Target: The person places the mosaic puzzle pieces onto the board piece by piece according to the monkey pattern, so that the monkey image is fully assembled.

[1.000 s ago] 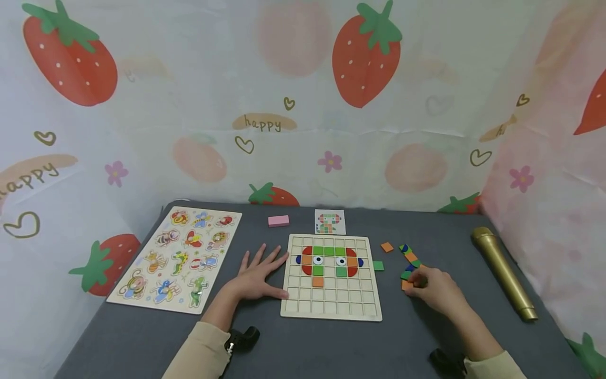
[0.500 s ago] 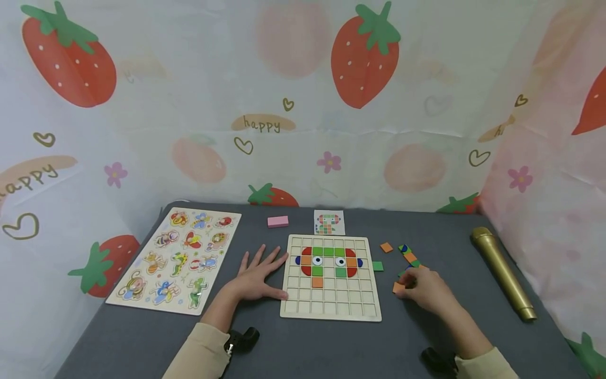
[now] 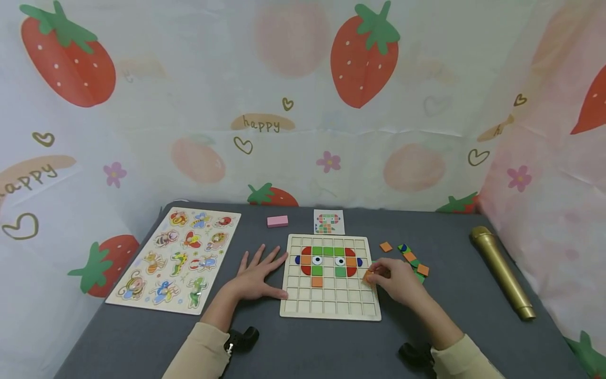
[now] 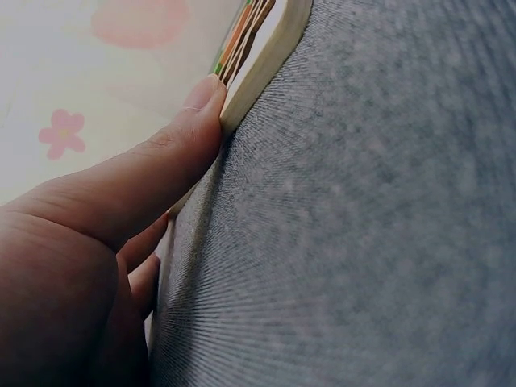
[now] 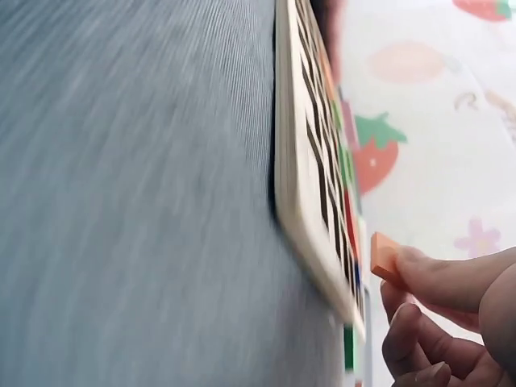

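Note:
A wooden grid board (image 3: 331, 310) lies on the grey table, with red, green, orange and blue tiles and two eye tiles set in its upper rows. My right hand (image 3: 400, 281) pinches an orange square tile (image 5: 385, 255) between thumb and fingers, over the board's right edge. Fingers spread, my left hand (image 3: 251, 279) rests by the board's left edge, its thumb (image 4: 185, 133) touching the rim. Below the left eye sits another orange tile (image 3: 317, 282) in its cell. A small pattern card (image 3: 329, 222) lies just behind the board.
Loose green, orange and blue tiles (image 3: 409, 257) lie right of the board, and a single orange tile (image 3: 386, 247) sits nearer it. A gold microphone (image 3: 503, 273) lies at the right. An insect picture board (image 3: 175, 258) is at the left. A pink block (image 3: 277, 221) stands at the back.
My right hand has slid an orange tile out from the loose tiles, then carried it left to the board's right edge. The left hand has stayed in place.

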Demonstrator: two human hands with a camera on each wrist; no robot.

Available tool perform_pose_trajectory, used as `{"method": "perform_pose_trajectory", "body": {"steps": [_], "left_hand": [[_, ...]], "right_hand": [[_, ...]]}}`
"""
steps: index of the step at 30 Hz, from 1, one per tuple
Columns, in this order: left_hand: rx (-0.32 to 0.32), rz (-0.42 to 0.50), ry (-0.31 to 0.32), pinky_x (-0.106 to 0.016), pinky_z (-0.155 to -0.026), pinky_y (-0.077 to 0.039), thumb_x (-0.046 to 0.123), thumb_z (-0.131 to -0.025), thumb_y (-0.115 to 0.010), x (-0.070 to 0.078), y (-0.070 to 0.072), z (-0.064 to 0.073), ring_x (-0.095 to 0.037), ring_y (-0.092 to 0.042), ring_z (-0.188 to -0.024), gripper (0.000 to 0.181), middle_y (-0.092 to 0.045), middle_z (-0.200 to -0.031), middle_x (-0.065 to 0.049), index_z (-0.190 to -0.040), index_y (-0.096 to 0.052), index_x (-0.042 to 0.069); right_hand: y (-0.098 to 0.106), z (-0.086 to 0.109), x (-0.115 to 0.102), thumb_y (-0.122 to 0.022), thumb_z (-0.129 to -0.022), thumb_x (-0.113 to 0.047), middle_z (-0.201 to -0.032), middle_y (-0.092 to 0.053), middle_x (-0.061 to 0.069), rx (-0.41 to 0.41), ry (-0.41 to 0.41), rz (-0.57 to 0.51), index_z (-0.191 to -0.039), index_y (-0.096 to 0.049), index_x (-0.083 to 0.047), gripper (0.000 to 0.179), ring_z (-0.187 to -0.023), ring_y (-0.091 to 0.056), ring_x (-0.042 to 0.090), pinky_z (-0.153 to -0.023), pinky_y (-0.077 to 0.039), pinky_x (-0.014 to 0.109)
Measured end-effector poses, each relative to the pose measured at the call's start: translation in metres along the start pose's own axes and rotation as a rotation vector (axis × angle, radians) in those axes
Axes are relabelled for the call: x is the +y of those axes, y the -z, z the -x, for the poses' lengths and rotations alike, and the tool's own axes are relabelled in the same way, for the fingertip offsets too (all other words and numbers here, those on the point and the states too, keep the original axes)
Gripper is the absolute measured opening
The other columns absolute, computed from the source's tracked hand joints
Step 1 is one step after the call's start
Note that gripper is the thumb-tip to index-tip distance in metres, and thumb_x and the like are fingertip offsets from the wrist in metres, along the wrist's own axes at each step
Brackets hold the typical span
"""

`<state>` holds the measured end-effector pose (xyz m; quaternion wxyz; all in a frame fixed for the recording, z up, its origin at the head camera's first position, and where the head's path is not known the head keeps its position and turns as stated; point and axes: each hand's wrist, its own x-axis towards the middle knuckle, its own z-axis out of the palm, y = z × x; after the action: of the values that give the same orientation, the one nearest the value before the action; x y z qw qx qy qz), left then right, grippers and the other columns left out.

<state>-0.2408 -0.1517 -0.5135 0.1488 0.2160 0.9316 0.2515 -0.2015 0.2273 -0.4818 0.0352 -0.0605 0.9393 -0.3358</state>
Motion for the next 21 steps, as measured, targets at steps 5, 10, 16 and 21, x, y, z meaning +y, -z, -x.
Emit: {"method": "perform_pose_trajectory", "body": {"steps": [5, 10, 16, 21], "left_hand": [[0.002, 0.000, 0.000, -0.064, -0.120, 0.014, 0.067, -0.075, -0.077, 0.000, 0.000, 0.000, -0.034, 0.009, -0.157, 0.105, -0.013, -0.171, 0.001, -0.161, -0.026, 0.033], [-0.002, -0.005, 0.007, -0.063, -0.120, 0.015, 0.068, -0.075, -0.077, 0.000, 0.000, 0.000, -0.033, 0.009, -0.157, 0.105, -0.013, -0.171, 0.002, -0.161, -0.026, 0.034], [-0.002, -0.011, 0.006, -0.063, -0.120, 0.015, 0.069, -0.075, -0.076, -0.001, -0.001, -0.001, -0.033, 0.010, -0.157, 0.106, -0.012, -0.171, 0.002, -0.161, -0.025, 0.035], [-0.005, -0.007, 0.008, -0.063, -0.120, 0.015, 0.069, -0.075, -0.076, -0.002, -0.001, -0.001, -0.033, 0.011, -0.157, 0.106, -0.012, -0.171, 0.003, -0.161, -0.025, 0.035]], "right_hand": [[-0.016, -0.012, -0.021, -0.080, -0.088, -0.021, -0.081, -0.068, -0.004, -0.013, 0.013, -0.052, -0.091, -0.073, -0.014, 0.011, -0.072, -0.058, 0.011, -0.063, -0.050, 0.027], [-0.035, -0.024, -0.036, -0.079, -0.089, -0.022, -0.081, -0.069, -0.007, -0.025, 0.054, -0.057, -0.087, -0.075, -0.018, 0.006, -0.074, -0.061, 0.008, -0.068, -0.052, 0.028], [-0.050, -0.032, -0.049, -0.077, -0.090, -0.021, -0.079, -0.068, -0.009, -0.064, 0.092, -0.028, -0.085, -0.074, -0.020, 0.007, -0.073, -0.059, 0.007, -0.071, -0.051, 0.030], [-0.054, -0.032, -0.059, -0.080, -0.088, -0.025, -0.084, -0.067, -0.009, -0.086, 0.099, 0.061, -0.080, -0.076, -0.023, 0.009, -0.080, -0.061, 0.010, -0.073, -0.053, 0.033]]}}
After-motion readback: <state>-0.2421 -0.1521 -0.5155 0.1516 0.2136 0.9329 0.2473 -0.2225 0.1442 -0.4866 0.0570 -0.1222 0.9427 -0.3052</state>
